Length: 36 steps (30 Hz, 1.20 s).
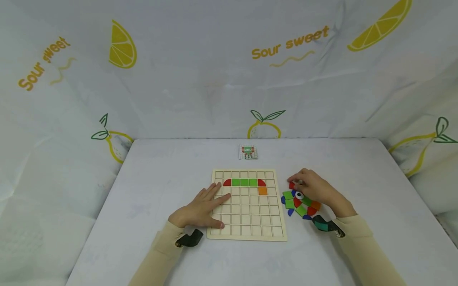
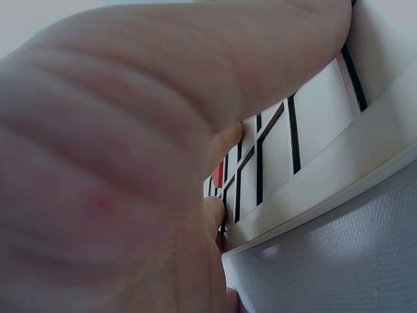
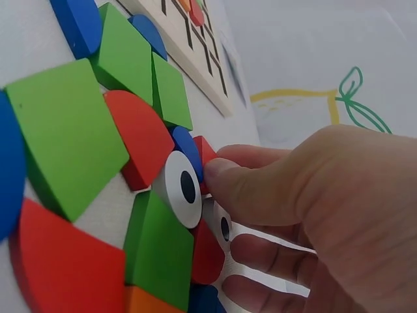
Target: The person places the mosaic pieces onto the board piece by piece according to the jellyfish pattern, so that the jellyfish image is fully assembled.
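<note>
A pale wooden grid board (image 1: 247, 218) lies on the table. My left hand (image 1: 202, 210) rests on its left side with fingers spread; in the left wrist view the thumb lies along the grid. Three green squares (image 1: 244, 182) sit in one row of cells between two rounded red pieces (image 1: 227, 182), with an orange square (image 1: 262, 191) below the right one. Beside the board's right edge, my right hand (image 1: 315, 188) pinches a small red block (image 3: 206, 154) between thumb and index finger. It hovers over a pile of coloured blocks (image 3: 65, 130); the red block's full shape is hidden.
The pile holds green, blue, red and orange pieces, plus white eye pieces (image 3: 180, 189). A small printed pattern card (image 1: 248, 151) lies behind the board. White lemon-print cloth (image 1: 200, 79) hangs behind the white table (image 1: 171, 159).
</note>
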Available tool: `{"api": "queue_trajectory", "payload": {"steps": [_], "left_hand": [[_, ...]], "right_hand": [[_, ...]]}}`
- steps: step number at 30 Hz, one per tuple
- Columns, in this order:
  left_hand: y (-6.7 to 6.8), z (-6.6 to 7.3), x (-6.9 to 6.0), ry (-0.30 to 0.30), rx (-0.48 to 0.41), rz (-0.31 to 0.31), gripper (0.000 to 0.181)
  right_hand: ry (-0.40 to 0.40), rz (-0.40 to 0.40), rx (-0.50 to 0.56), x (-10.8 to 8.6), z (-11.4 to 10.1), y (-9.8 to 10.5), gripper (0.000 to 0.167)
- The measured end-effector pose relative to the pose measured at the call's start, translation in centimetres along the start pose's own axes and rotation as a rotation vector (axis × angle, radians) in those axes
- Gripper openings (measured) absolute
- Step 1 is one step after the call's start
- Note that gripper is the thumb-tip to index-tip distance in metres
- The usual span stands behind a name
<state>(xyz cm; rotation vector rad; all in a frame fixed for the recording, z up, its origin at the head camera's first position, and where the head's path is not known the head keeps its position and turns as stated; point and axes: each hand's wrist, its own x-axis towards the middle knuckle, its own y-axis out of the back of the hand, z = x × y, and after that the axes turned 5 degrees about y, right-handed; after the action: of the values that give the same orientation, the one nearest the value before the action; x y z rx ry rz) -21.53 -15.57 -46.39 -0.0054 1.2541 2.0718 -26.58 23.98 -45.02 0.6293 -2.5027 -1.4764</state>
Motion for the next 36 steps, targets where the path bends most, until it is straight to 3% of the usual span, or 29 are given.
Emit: {"api": "queue_trajectory", "payload": {"steps": [15,23,36], "left_hand": [[0.1,0.1,0.1,0.007,-0.01,0.0,0.094],[0.0,0.1,0.1,0.014,-0.01,0.005,0.095],[0.0,0.1,0.1,0.017,0.0,0.005,0.095]], "right_hand": [[-0.114,-0.003,0.106,-0.3,-0.3,0.3,0.019],[-0.07,0.067,0.167,0.0,-1.3,0.8,0.017],[-0.019,0.068,0.239,0.6,-2.6,-0.2,0.011]]}}
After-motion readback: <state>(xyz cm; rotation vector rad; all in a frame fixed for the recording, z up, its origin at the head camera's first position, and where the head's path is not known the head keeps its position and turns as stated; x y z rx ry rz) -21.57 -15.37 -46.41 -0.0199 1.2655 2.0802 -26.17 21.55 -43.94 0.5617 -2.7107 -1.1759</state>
